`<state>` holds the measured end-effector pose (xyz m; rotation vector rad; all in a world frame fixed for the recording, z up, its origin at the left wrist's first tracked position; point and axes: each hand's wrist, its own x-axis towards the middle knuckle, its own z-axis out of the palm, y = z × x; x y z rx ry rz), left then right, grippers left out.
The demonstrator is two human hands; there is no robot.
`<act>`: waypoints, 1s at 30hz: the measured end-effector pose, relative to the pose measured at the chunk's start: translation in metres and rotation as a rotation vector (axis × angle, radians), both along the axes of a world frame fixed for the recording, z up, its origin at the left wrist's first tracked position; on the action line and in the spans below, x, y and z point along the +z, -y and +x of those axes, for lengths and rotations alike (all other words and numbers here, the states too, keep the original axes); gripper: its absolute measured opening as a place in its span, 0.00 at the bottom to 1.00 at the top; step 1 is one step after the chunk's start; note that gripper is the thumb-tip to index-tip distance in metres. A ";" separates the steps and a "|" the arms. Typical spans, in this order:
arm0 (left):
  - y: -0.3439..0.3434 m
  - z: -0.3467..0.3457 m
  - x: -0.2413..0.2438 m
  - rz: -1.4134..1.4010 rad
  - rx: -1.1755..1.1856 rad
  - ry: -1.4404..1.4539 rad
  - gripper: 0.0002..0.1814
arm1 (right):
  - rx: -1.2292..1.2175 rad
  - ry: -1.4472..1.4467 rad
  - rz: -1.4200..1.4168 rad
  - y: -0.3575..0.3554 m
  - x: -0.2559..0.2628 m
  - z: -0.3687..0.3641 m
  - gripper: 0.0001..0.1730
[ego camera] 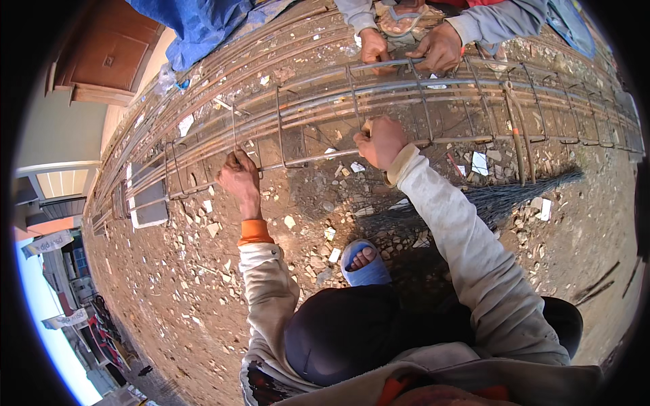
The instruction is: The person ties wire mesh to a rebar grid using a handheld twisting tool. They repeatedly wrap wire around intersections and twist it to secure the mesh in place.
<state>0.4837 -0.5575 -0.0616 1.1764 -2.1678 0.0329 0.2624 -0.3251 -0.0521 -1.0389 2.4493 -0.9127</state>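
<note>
A long cage of steel reinforcing bars with square stirrups lies across the view. My left hand [239, 175] is closed around a stirrup [234, 122] at the cage's near lower bar [325, 156]. My right hand [382, 142] has its fingers bent at the same bar, beside another stirrup [353, 96]; what its fingertips pinch is hidden. A pair of pincers [521, 137] hangs over the cage to the right, handles towards me. A bundle of thin binding wire [508, 198] lies on the ground under my right forearm.
Across the cage a co-worker's two hands [437, 48] touch its far upper bar. More loose bars [203, 96] run along the far left. A pale block [147, 195] sits beneath the cage's left end. Blue tarpaulin [203, 30] lies at the top. Broken tile pieces and stones litter the soil.
</note>
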 end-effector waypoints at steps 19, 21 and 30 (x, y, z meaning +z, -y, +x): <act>-0.119 -0.086 0.063 0.419 -1.014 0.298 0.26 | -0.313 1.354 -0.497 -0.102 -0.022 0.117 0.20; -0.120 -0.093 0.054 0.503 -1.053 0.336 0.27 | -0.558 1.377 -0.576 -0.098 -0.028 0.124 0.21; -0.119 -0.092 0.034 0.537 -1.057 0.183 0.23 | -0.451 1.176 -0.758 -0.046 -0.045 0.080 0.16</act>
